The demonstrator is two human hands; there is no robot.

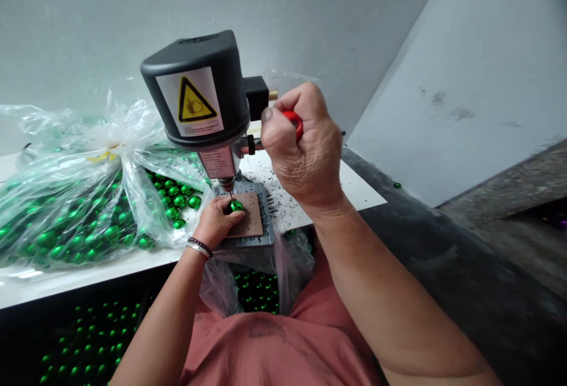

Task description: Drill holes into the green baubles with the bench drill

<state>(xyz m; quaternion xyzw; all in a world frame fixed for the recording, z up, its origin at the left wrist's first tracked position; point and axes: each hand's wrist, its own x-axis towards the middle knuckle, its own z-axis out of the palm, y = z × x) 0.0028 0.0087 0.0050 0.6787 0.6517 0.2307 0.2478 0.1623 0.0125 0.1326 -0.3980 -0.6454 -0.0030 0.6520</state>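
Observation:
A small bench drill press [201,97] with a black motor housing and a yellow warning label stands on a white table [88,268]. My right hand [305,150] is closed around the red knob [295,121] of its side lever. My left hand [217,221] pinches a shiny green ball [236,205] on a brown pad [250,216] on the drill's base plate. The drill bit [230,194] points down at the ball, right above it.
A clear plastic bag [75,203] full of green balls lies on the table to the left. Another bag of green balls [257,291] hangs below the table edge near my lap. Dark swarf litters the table behind the drill. A grey wall rises right.

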